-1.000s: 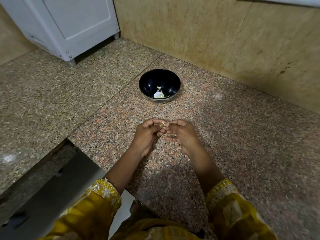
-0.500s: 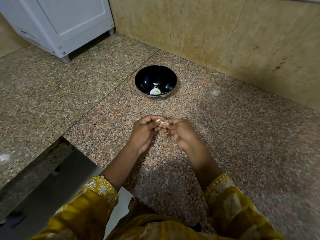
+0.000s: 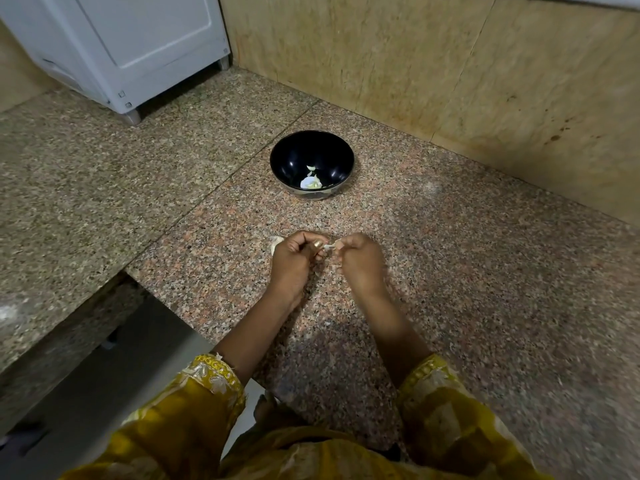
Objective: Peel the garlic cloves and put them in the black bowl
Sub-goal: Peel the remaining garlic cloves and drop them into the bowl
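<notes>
The clove [image 3: 330, 246] is a small pale sliver held just above the worktop [image 3: 485, 271], caught between the fingertips of both hands. The left hand [image 3: 294, 261] pinches one end with its fingers curled in and a gold-painted nail turned up. The right hand [image 3: 360, 261] pinches the other end and is slightly blurred. The two hands are close together, knuckles nearly meeting, and so little of the clove shows that I cannot tell how much skin is on it.

Just behind the left hand a pale scrap [image 3: 276, 241] lies on the worktop, half hidden by the knuckles; whether it is peel or another clove cannot be told.

Beyond the hands, with only speckled granite between, stands the bowl [image 3: 294, 157], glossy black and upright. Pale pieces [image 3: 310, 182] lie at its bottom, towards the near side, with a smaller one [image 3: 310, 167] a little apart from them.

A seam [image 3: 221, 181] runs aslant across the worktop to the left of the bowl. A white appliance [image 3: 138, 46] on short feet stands in the far left corner, well away from the bowl. A tan stone wall [image 3: 415, 64] rises behind. Yellow embroidered sleeves [image 3: 194, 403] cover both forearms at the near edge.
</notes>
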